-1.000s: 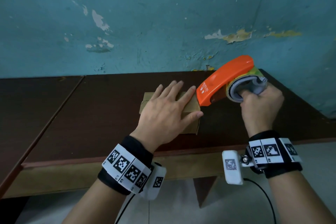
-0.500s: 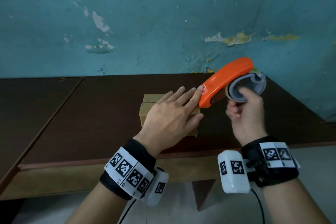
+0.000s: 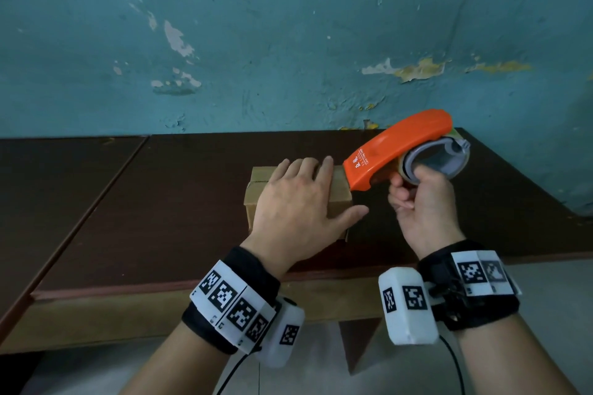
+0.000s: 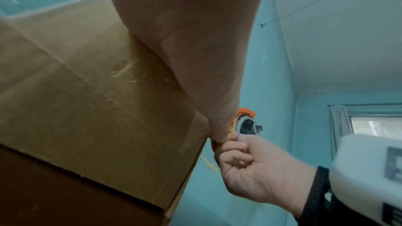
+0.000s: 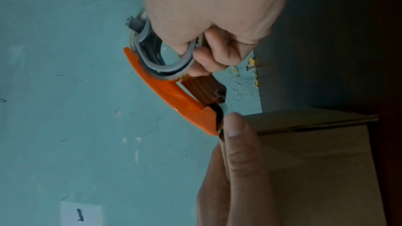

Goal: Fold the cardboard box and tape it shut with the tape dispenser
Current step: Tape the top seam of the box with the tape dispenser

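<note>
A small brown cardboard box (image 3: 256, 189) with its flaps folded down sits on the dark wooden table (image 3: 160, 218). My left hand (image 3: 295, 202) lies flat on its top, fingers straight, thumb down the right side. My right hand (image 3: 417, 199) grips the orange tape dispenser (image 3: 394, 147) by its grey tape roll (image 3: 436, 160), fingers curled through the ring. The dispenser's nose touches the box's far right top edge beside my left fingertips. In the right wrist view the dispenser (image 5: 174, 95) meets the box (image 5: 315, 161) at the corner. The left wrist view shows the box side (image 4: 87, 100).
The table stands against a peeling teal wall (image 3: 288, 42). A seam (image 3: 106, 186) splits the tabletop on the left. The table's front edge (image 3: 160, 289) runs just behind my wrists. Bare tabletop lies left and right of the box.
My right hand has turned palm-up under the roll and brought the dispenser's nose down onto the box's right top edge. My left hand slid a little left on the lid.
</note>
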### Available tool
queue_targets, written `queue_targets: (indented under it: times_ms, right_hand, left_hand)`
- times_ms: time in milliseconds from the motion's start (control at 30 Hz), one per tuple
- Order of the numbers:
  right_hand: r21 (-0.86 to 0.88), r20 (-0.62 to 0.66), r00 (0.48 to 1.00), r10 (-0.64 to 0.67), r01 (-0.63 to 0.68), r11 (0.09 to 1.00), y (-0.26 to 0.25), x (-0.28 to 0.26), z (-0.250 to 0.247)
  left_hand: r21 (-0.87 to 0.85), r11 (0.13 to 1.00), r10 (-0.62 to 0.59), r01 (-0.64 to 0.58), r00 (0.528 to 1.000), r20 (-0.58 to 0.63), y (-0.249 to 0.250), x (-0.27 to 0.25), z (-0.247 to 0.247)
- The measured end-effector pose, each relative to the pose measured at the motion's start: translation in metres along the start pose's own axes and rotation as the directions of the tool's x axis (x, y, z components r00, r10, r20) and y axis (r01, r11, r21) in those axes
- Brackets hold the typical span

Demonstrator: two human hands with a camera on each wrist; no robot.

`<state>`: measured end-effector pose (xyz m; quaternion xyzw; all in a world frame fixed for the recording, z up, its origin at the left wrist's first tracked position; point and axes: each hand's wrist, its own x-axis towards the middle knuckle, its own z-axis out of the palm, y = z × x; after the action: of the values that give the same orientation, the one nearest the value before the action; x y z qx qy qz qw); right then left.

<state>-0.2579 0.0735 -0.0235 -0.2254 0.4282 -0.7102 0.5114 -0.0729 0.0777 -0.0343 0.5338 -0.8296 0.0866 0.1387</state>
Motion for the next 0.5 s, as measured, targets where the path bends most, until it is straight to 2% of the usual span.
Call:
queue_targets:
  times_ms: [133,333,500]
  right_hand:
    - [-0.016,0.027,1.0,0.005,-0.005,1.0,0.002,0.0003,0.0013]
    - [-0.033,0.045,0.999,-0.002,0.004,0.999,0.0025,0.0024,0.0032]
    - [-0.028,0.027,1.0,0.011,-0.01,1.0,0.0021,0.0045,0.001]
  left_hand:
    - [0.023,0.999,-0.036,0.037,0.999,-0.025,-0.0021,0.0031,-0.0016]
    - [0.063,0.996,-0.07,0.069,0.997,0.015,-0.0008,0.0094,-0.0063]
    - [0.032,0.997,-0.071,0.072,0.997,-0.02,-0.0004,0.0076,-0.0047]
